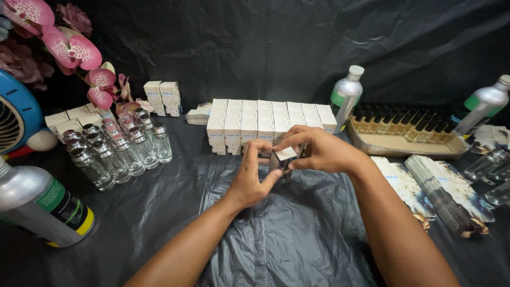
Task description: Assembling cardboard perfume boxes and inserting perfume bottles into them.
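My left hand (251, 178) and my right hand (319, 150) meet over the middle of the black plastic sheet (281, 239). Together they hold a small box (283, 158) with a pale top flap and dark sides. My right fingers press on the flap from above while my left fingers and thumb grip the box from the left. Just behind my hands stands a block of several closed white boxes (265, 119) in rows.
Several clear glass bottles (114, 149) with silver caps stand at left, by pink fake orchids (71, 50) and a blue fan (16, 114). Silver cans: near left (42, 204), behind the boxes (346, 95), far right (484, 103). A cardboard tray (404, 143) holds dark-capped bottles; flat box blanks (441, 191) lie at right.
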